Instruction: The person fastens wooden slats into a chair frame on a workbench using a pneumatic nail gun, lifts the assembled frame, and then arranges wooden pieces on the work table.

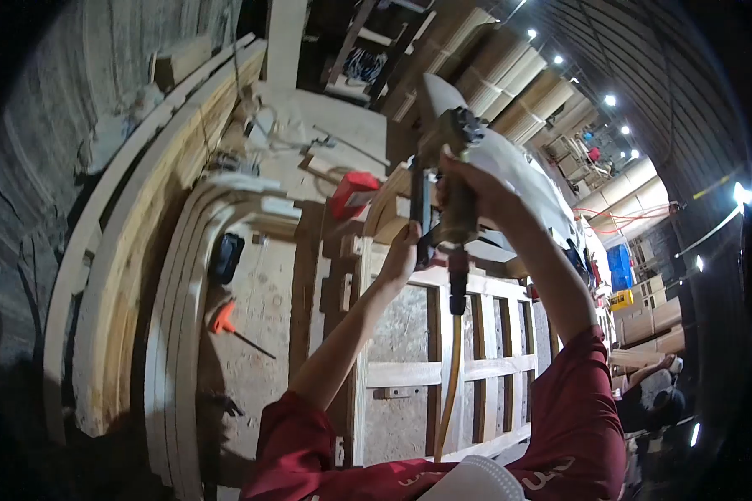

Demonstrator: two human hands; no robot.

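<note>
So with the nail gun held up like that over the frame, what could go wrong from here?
1. The left hand sits close beside the nose of the nail gun held by the right hand; a slip or misfire could hit its fingers.
2. The yellow air hose hangs down across the wooden frame and could snag on a slat and jerk the tool.
3. The orange-handled tool lies loose on the dusty board and could be knocked off.

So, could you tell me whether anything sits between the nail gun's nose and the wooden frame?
Nothing visible does: the right hand holds the nail gun against the wooden frame, and the left hand rests beside it.
</note>
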